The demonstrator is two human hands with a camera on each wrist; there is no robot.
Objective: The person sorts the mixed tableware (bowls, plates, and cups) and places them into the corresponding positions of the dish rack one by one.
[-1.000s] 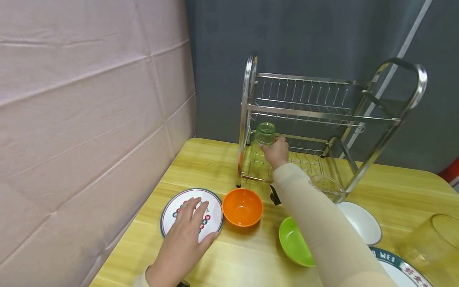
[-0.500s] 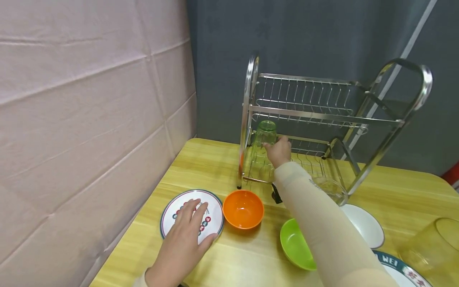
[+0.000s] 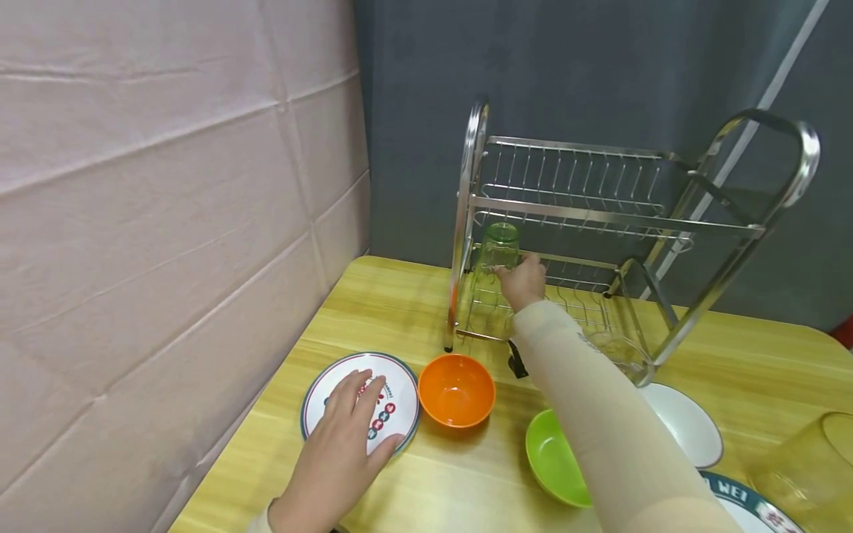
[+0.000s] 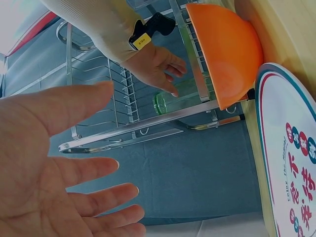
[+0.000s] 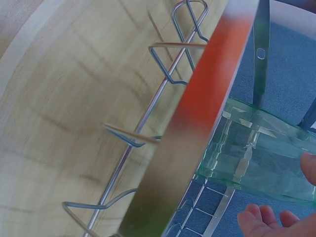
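Left hand (image 3: 346, 451) nearest, lying flat with fingers spread on the round plate (image 3: 393, 385) at the front of the desk (image 3: 413, 311). Orange bowl (image 3: 457, 389) just beside the plate. Farther back, right hand (image 3: 523, 283) at the end of a long stretched arm, fingers curled round the upside-down green glass (image 3: 496, 255) in the bottom shelf of the metal dish rack (image 3: 600, 215).

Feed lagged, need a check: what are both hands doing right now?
Left hand: open, fingers flat on the patterned plate.
Right hand: holding the green glass in the dish rack.
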